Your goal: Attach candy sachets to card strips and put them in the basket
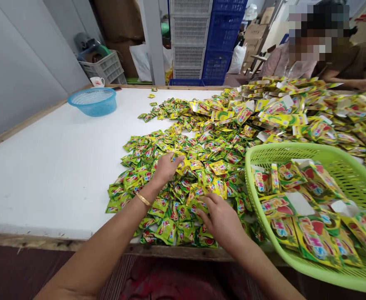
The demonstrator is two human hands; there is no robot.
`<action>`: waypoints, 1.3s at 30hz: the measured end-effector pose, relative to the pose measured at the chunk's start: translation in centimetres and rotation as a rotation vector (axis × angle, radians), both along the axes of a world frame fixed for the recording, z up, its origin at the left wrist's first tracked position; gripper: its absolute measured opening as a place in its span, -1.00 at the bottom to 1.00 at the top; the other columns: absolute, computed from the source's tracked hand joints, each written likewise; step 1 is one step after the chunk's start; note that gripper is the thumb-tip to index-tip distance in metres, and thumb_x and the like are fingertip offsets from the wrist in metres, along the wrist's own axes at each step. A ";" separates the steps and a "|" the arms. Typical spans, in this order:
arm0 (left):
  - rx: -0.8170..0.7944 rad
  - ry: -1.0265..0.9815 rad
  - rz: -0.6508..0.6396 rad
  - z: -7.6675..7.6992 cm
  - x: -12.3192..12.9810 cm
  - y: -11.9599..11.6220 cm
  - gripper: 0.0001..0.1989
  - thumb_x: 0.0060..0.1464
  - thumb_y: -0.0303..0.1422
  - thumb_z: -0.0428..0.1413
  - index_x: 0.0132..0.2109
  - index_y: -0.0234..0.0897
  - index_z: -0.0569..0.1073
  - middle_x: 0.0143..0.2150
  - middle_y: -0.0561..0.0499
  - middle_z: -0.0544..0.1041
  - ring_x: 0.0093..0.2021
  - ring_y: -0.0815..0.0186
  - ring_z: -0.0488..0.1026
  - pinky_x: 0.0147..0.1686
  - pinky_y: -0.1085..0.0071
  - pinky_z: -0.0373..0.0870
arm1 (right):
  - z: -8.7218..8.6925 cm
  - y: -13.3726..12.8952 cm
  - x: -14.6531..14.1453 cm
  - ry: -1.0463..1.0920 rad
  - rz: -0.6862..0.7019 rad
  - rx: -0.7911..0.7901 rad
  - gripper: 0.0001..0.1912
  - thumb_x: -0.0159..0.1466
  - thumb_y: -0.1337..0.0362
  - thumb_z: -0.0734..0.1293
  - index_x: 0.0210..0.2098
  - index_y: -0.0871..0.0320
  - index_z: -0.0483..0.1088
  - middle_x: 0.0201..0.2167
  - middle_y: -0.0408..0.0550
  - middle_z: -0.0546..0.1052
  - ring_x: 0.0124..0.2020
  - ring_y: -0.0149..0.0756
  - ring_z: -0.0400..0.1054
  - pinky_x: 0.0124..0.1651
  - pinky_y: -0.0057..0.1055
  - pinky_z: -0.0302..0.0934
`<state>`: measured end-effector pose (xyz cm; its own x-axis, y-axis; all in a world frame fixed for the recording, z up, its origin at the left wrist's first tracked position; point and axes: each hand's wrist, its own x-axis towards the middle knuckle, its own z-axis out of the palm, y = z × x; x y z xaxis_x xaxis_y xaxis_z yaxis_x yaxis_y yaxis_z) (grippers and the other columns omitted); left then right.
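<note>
A thick spread of small green and yellow candy packets (pixel 167 229) covers the middle of the white table. My left hand (pixel 166 168), with a gold bangle on its wrist, is in the pile, its thumb and fingers closed on a yellow packet (pixel 182 167). Closer to the table's front edge, my right hand (pixel 222 218) rests over the packets, thumb and fingers apart, fingertips touching a green packet (pixel 198 205). Right of that hand, a lime-green plastic basket (pixel 251 171) contains several printed boxes (pixel 316 237), some with flaps up.
Yellow printed boxes (pixel 283 116) are heaped at the back right, beside two people seated across the table (pixel 45 166). A blue basket (pixel 103 106) stands at the back left. Stacked crates (pixel 191 41) rise behind the table. A wooden rim (pixel 39 241) edges the front.
</note>
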<state>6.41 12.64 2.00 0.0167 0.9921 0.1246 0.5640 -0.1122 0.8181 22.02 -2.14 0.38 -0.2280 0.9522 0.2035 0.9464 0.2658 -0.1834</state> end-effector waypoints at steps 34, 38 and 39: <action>-0.294 -0.260 -0.421 -0.3 -0.5 -8.9 -0.74 -0.12 -0.18 0.09 -0.35 -0.27 0.49 -0.37 0.01 0.53 -0.29 0.20 0.45 -0.26 0.40 0.40 | 6.1 3.9 3.6 0.588 0.082 -0.613 -0.83 0.18 0.31 0.20 -0.32 0.17 0.41 -0.49 -0.16 0.47 -0.46 -0.41 0.33 -0.40 -0.52 0.21; -0.295 -0.101 -0.295 -3.3 -2.1 -8.6 -0.66 -0.14 -0.17 0.10 -0.21 -0.23 0.52 -0.17 -0.03 0.57 -0.12 0.11 0.47 -0.10 0.34 0.40 | 11.0 10.7 11.0 0.083 -0.352 -0.196 -0.70 0.25 0.25 0.20 -0.05 0.02 0.41 -0.26 -0.14 0.54 -0.29 -0.39 0.40 -0.23 -0.50 0.23; -0.302 -0.078 -0.263 -4.3 -2.5 -8.7 -0.65 -0.14 -0.17 0.11 -0.20 -0.22 0.52 -0.14 -0.03 0.57 -0.09 0.09 0.46 -0.08 0.34 0.40 | 11.9 12.7 13.2 0.027 -0.455 -0.147 -0.68 0.25 0.26 0.20 -0.02 0.06 0.40 -0.20 -0.07 0.54 -0.23 -0.32 0.41 -0.18 -0.45 0.23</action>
<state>3.89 3.99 -2.32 0.2763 0.9476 -0.1605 0.4832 0.0074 0.8755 35.19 10.52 12.24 0.2219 0.9733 0.0592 0.9551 -0.2047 -0.2144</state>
